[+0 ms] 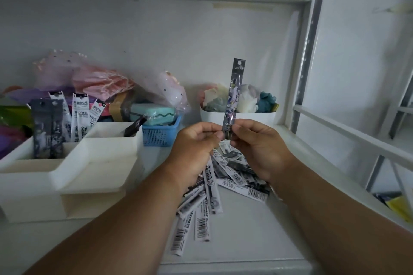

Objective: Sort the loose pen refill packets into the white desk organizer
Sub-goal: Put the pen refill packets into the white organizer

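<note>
Both hands pinch one dark packet (234, 94) upright at its lower end — left hand (194, 143), right hand (257, 143). Loose pile (223, 183) lies on the shelf (245, 241) right below them. Organizer (73, 169) sits left — dark packets (47, 127) and white packets (78, 116) stand in its compartments.

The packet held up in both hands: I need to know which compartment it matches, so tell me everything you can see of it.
The packet is a long, narrow, glossy plastic sleeve, dark grey with pale printed artwork and small white lettering, and a round hanging hole at its top end. It stands nearly upright, leaning slightly right, above the loose pile. The left hand and right hand pinch its lower end between fingertips. Its bottom tip is hidden behind the fingers.
</note>
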